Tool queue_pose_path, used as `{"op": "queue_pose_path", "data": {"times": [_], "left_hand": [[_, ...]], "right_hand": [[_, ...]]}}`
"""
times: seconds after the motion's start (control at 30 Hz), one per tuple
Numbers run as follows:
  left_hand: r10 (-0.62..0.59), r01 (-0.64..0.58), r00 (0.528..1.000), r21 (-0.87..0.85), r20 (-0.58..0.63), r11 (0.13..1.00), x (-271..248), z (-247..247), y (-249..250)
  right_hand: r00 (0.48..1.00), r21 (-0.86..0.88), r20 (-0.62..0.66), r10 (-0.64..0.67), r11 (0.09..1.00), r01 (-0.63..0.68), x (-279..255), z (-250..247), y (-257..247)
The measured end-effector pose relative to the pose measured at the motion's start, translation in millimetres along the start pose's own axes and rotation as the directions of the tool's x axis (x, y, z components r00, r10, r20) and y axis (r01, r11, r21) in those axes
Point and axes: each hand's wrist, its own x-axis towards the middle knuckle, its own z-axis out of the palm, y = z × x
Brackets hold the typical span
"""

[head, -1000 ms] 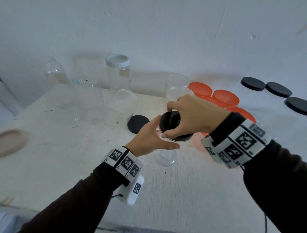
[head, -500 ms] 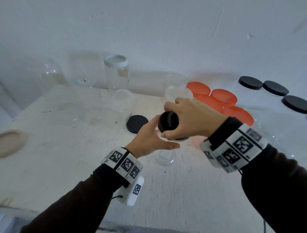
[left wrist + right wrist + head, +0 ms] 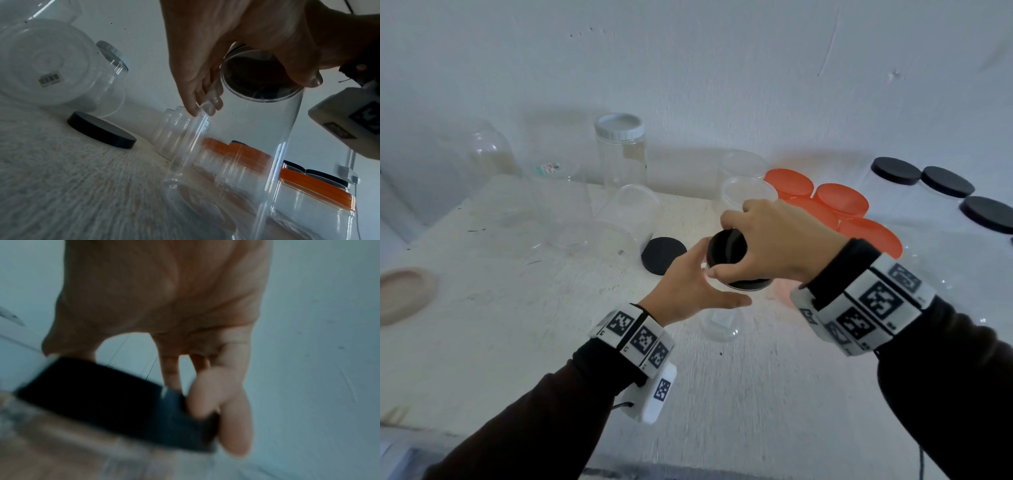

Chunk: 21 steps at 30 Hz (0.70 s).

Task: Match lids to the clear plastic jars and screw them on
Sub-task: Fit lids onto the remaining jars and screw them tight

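Observation:
At the middle of the table I hold a small clear plastic jar [image 3: 719,323] upright. My left hand [image 3: 688,287] grips its side, thumb across the near wall. A black lid [image 3: 726,246] sits on the jar's mouth, and my right hand [image 3: 774,240] grips it from above, fingers curled round its rim. The left wrist view looks through the jar [image 3: 257,154] at the lid's dark underside [image 3: 257,78]. In the blurred right wrist view, my right hand [image 3: 164,305] has finger and thumb on the black lid [image 3: 102,394].
A loose black lid [image 3: 662,255] lies left of the jar, beside a clear jar on its side [image 3: 619,222]. A white-lidded jar [image 3: 619,150], open jars [image 3: 748,192], orange-lidded jars [image 3: 840,202] and black-lidded jars [image 3: 945,181] line the back. A tan lid [image 3: 404,294] lies far left.
My right hand has turned a little on the black lid. The jar and my left hand stay where they were.

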Motion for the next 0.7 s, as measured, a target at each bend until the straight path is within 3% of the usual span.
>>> {"op": "queue_pose_path", "data": {"times": [0.07,0.17,0.23,0.37,0.47,0.57,0.63,0.7], "left_hand": [[0.004,-0.004,1.0,0.015,0.005,1.0,0,-1,1],[0.015,-0.015,1.0,0.039,0.002,0.999,1,-1,1],[0.017,-0.017,1.0,0.04,0.003,0.999,0,-1,2],[-0.005,0.005,1.0,-0.009,0.024,1.0,-1,0,2],[-0.025,0.027,0.999,-0.045,0.033,0.999,-1,2,0],[-0.024,0.025,0.999,-0.015,0.036,1.0,0,-1,1],[-0.006,0.005,0.999,0.034,0.035,0.999,-1,-2,3],[0.005,-0.007,0.999,0.058,0.032,0.998,-1,-3,5]], "right_hand": [[0.994,0.042,0.104,-0.03,0.999,0.026,-1,-4,7],[0.914,0.304,0.356,-0.196,0.949,0.086,-3,-17,17],[0.922,0.294,0.322,-0.215,0.948,0.118,-3,-16,18],[0.986,0.139,0.136,-0.098,0.987,0.079,-2,-7,9],[0.999,0.079,0.009,-0.041,0.996,0.041,-4,-3,2],[0.989,0.024,0.129,-0.074,0.997,0.072,-6,-8,8],[0.937,0.188,0.307,-0.164,0.976,0.109,-6,-17,15],[0.916,0.285,0.337,-0.217,0.951,0.12,-6,-21,17]]}}
